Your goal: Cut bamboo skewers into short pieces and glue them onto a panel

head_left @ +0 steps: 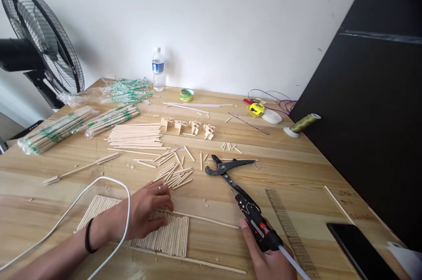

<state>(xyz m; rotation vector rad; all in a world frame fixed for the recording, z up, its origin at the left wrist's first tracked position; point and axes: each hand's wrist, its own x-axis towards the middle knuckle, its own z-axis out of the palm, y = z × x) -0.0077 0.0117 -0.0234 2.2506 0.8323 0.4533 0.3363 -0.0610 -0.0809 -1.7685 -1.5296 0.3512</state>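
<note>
The right hand (273, 264) is grasping a glue gun (253, 220). The left hand (151, 209) is resting on the stick panel (175, 237), lying on the table (214, 245); whether this hand is pinching anything, I cannot tell. Beyond, a black cutter (224, 167) is lying.

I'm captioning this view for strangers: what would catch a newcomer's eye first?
Probably the black, pistol-shaped glue gun in the person's right hand, right of centre near the bottom. Left of it, the left hand lies over a flat panel of pale wooden sticks. A large, round black fan looms at the upper left.
</note>
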